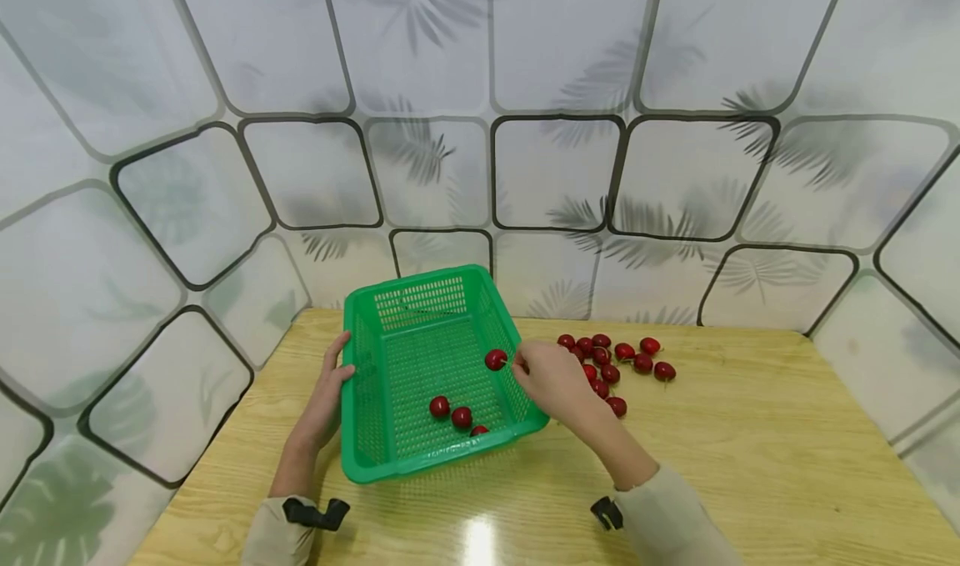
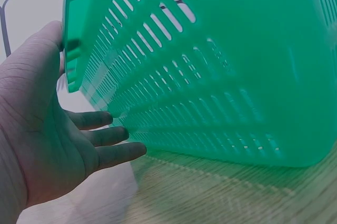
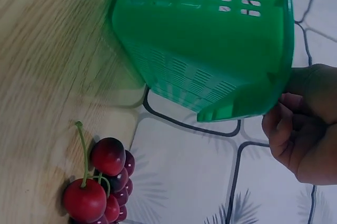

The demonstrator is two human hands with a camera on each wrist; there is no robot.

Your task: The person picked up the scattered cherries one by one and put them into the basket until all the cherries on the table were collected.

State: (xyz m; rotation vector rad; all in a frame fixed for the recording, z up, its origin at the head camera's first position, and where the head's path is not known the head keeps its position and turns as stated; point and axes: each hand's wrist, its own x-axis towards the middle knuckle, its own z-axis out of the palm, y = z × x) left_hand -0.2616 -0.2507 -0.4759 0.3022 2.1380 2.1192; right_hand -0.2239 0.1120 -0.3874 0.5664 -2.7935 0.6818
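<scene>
A green plastic basket [image 1: 442,448] stands on the table, with several red cherries [image 1: 461,418] on its bottom near the front. The left hand [image 1: 322,403] touches the basket's left side; in the left wrist view that hand [image 2: 58,113] has its thumb at the rim and its fingers extended against the slotted wall. Over the basket's right rim, the right hand [image 1: 558,383] pinches the stem of a cherry [image 1: 496,360], which hangs inside the basket. The right wrist view shows the right hand [image 3: 305,124] with curled fingers beside the rim, its cherry hidden behind the wall.
A loose group of cherries [image 1: 642,363] with stems lies on the wooden table [image 1: 750,449] to the right of the basket. Behind the table hangs a patterned cloth [image 1: 555,174] with dark outlines and leaf shapes.
</scene>
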